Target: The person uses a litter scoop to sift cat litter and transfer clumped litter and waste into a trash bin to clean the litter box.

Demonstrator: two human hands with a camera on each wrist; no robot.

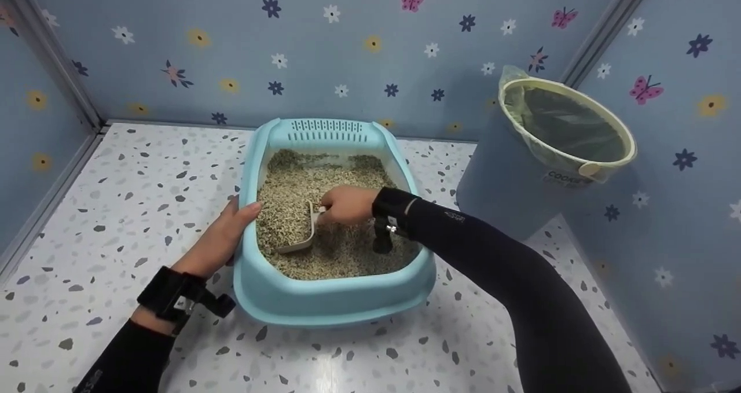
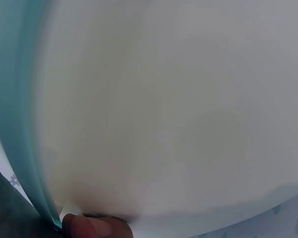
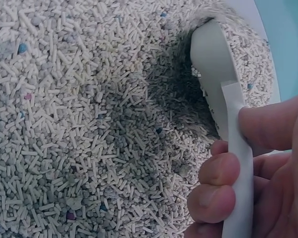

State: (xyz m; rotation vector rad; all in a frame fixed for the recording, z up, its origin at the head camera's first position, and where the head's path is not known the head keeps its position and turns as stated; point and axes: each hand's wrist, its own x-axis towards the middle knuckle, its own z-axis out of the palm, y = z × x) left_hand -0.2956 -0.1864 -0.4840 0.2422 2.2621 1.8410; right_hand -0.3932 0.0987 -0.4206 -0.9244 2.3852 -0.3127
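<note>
A light-blue litter box (image 1: 333,300) filled with pale pellet litter (image 1: 307,179) stands on the floor. My left hand (image 1: 217,237) grips its left side, thumb over the rim and fingers against the outer wall. In the left wrist view fingertips (image 2: 97,227) show below the box's pale wall. My right hand (image 1: 350,205) holds a litter scoop (image 1: 298,246) inside the box, its head sunk partly in the litter at the left side. Seen from the right wrist, thumb and curled fingers wrap the scoop's white handle (image 3: 238,163). Litter hides the scoop's lower edge.
To the right stands a tall blue bin (image 1: 498,179) with a cream rim and a liner bag (image 1: 567,121) inside. A flower-patterned wall (image 1: 347,63) rises behind the box, with side panels left and right. The floor (image 1: 116,219) is white and speckled.
</note>
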